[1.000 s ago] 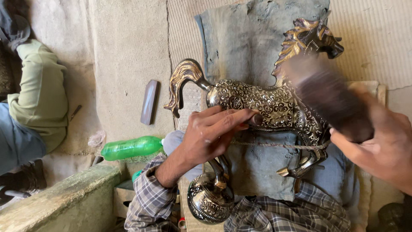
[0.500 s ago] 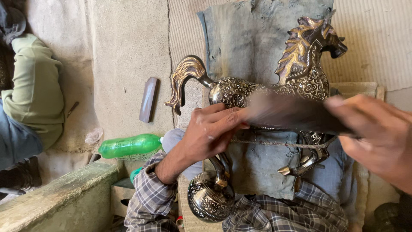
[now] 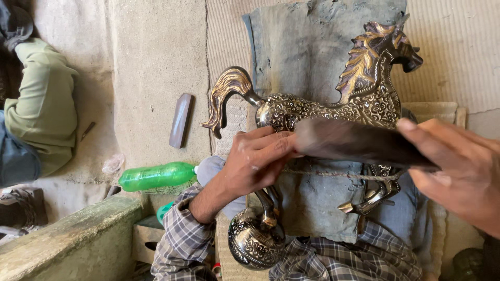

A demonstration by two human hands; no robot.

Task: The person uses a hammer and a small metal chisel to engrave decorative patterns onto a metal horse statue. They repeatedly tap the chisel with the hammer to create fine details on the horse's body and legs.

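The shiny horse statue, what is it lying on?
The horse statue rests over a grey-blue cloth, with a string running beneath it. The left hand and the blurred dark brush hide the spot under its belly.
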